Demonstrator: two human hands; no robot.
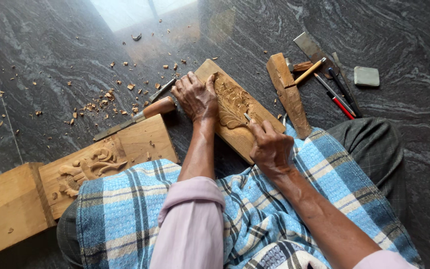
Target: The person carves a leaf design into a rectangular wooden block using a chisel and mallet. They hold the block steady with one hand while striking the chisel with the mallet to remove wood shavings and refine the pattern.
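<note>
Wood board [240, 107] runs diagonally floor-to-lap; left hand [195, 95] presses flat on its far end, right hand [270, 147] grips chisel [247, 117] w/ tip at the near carving.

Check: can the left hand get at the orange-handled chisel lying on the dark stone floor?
Probably yes. The left hand rests on the carved wooden plank, and the orange-handled chisel lies right beside it on the dark stone floor, with only wood chips around and nothing between.
</note>
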